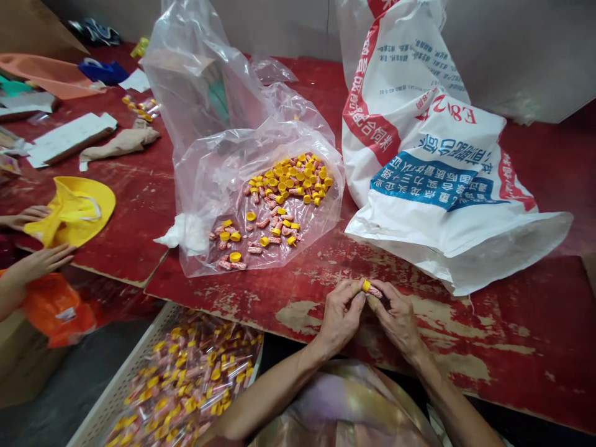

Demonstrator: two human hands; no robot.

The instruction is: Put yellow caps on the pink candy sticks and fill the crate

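Both hands meet over the front edge of the worn red table, around one small pink-and-white piece with a yellow cap (366, 285). My left hand (342, 312) pinches the yellow cap end with thumb and finger. On the other side, my right hand (395, 315) has its fingers closed on the patterned pink part. Beyond them, a clear plastic bag (200, 161) lies open on the table, with many yellow caps (288, 180) and pink pieces inside it.
A white printed sack (433, 161) lies at the right. Below the table edge stands a white crate (121, 372) of capped pieces. At the left, another person's hands touch a yellow cap hat (79, 211) near an orange one (58, 307).
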